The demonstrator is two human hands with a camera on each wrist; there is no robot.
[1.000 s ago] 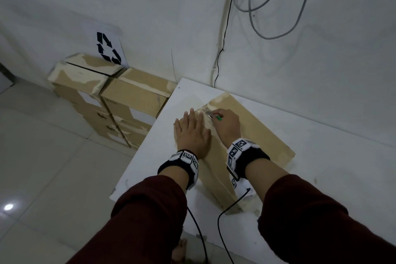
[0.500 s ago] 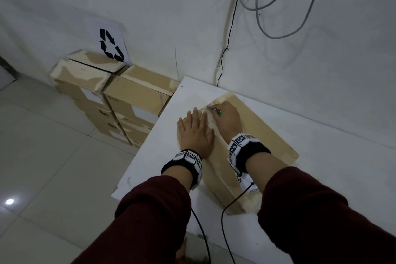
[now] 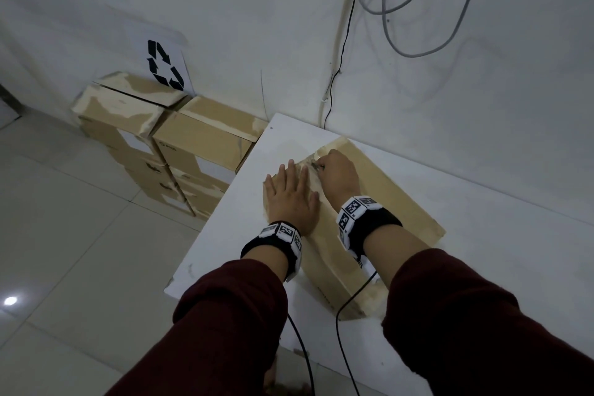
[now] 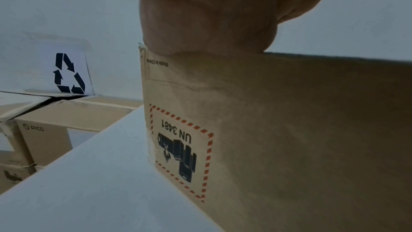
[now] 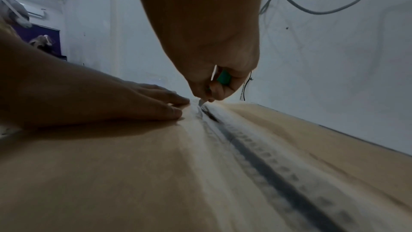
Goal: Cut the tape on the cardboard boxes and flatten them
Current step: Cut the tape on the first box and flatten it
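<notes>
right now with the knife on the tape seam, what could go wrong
1. The left hand lies flat on the box with fingertips right beside the cutter blade; a slip could nick them.
2. The right hand has a tight grip; pressing hard may drive the blade deep through the tape.

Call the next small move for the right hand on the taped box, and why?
Probably draw the cutter back along the seam toward the body. The right hand grips it with the blade tip in the tape near the far end of the box, and most of the seam on the near side looks uncut. The left hand presses flat beside the seam, steadying the box on the table.
</notes>
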